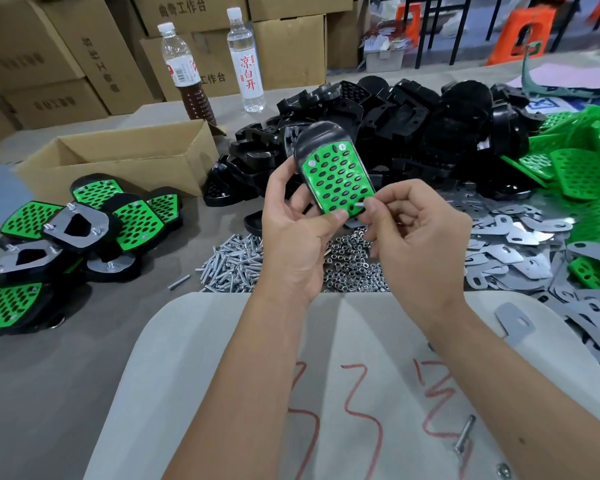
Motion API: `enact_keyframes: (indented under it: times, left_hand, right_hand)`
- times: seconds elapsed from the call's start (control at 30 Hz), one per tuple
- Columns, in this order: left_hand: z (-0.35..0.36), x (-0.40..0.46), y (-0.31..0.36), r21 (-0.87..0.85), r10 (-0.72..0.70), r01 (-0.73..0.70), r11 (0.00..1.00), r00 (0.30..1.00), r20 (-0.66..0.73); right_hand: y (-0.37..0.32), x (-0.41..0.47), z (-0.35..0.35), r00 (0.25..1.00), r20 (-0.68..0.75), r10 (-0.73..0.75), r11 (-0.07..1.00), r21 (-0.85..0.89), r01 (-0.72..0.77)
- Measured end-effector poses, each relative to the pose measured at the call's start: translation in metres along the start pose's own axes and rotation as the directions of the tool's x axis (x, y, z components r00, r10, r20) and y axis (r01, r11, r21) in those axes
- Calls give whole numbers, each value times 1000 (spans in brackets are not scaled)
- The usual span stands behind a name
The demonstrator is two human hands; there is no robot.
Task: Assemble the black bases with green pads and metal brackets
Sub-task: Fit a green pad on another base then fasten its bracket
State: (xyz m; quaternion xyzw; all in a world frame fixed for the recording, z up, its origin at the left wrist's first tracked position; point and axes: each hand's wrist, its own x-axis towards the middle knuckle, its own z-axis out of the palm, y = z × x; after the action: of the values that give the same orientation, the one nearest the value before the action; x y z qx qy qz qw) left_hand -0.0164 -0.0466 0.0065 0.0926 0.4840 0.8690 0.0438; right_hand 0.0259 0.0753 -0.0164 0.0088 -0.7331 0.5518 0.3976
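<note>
Head view looked down over a grey table crowded with parts.

- One left hand (293, 230) gripped a single black base (317, 138) from below, thumb pressed on the near edge of its one green pad (338, 181); the piece was held up above the middle of the table, tilted toward the person.
- Two screw heads showed on the pad's far end.
- One right hand (420, 230) pinched a small screw (360, 204) between thumb and forefinger, its tip at the pad's near right corner.
- On the left lay a cluster of finished pieces (84, 230); I counted about nine, some green side up, three or so showing a metal bracket with bolts.
- Far and centre sat a heap of loose black bases (430, 119), too many to count.
- Far right held a pile of loose green pads (579, 168), also uncountable.
- Near the hands lay one heap of screws (232, 263) and one heap of nuts (350, 268), side by side.
- Right of these spread flat metal brackets (520, 244), dozens overlapping.
- One open cardboard box (125, 157) stood left of the black heap.
- Two bottles stood behind it: one with brown liquid (184, 71), one clear (246, 60).
- Nearest lay one white sheet (361, 393) with red marks, with one bracket, one bolt (464, 433) and one nut on it.
</note>
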Motion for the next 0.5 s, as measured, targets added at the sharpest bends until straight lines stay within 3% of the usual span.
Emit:
enact_keyframes:
  times: [0.17, 0.37, 0.43, 0.5]
  left_hand:
    - [0, -3, 0, 107, 49, -48, 993, 999, -3]
    - [9, -7, -7, 221, 109, -102, 970, 994, -16]
    - [8, -7, -9, 217, 104, -95, 972, 994, -31]
    - [8, -7, -12, 243, 113, -100, 965, 993, -41]
  right_hand:
    - [0, 0, -1, 996, 76, -40, 991, -124, 49]
    - [-1, 3, -3, 966, 143, -213, 890, -380, 253]
    - [1, 2, -2, 978, 128, -167, 912, -356, 202]
    - [4, 2, -1, 997, 75, 10, 970, -242, 9]
